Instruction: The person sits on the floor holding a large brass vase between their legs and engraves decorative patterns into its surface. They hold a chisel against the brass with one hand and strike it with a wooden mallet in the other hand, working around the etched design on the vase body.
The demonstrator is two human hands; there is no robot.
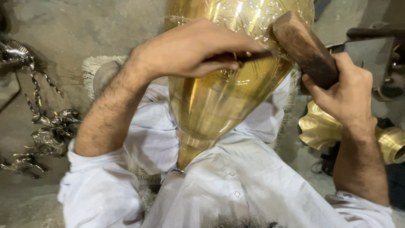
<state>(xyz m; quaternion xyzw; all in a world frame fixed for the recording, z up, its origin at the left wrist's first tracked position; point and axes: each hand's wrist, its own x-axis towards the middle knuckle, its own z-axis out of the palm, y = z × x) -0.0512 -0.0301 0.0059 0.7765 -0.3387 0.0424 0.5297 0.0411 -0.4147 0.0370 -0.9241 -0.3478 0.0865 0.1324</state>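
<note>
brass vessel on the lap, chisel and mallet at its wall

left hand (190, 48) lies across the upper curve of the brass vessel (219, 97), fingers closed narrow around a thin dark chisel (249, 55) whose tip rests on the metal. heel of the hand bears on the surface, likely to steady the tool. right hand (344, 90) is wrapped tight round the handle end of a wooden mallet (301, 44); its blunt head sits right at the chisel's butt, touching or nearly so

the vessel rests on the lap, narrow neck pointing down toward the white shirt (236, 185), wide body rising out of the top of the frame. fine engraved lines show on the wall above the chisel; the tilt seems to bring that wall up to the tool

edges: vessel fills the middle, little free room between the two hands. right of the right wrist, a fluted brass piece (320, 126) lies close to the forearm. left, on the grey floor (63, 29), silvery animal figurines (52, 131) lie well apart from the left elbow, open floor between
</note>
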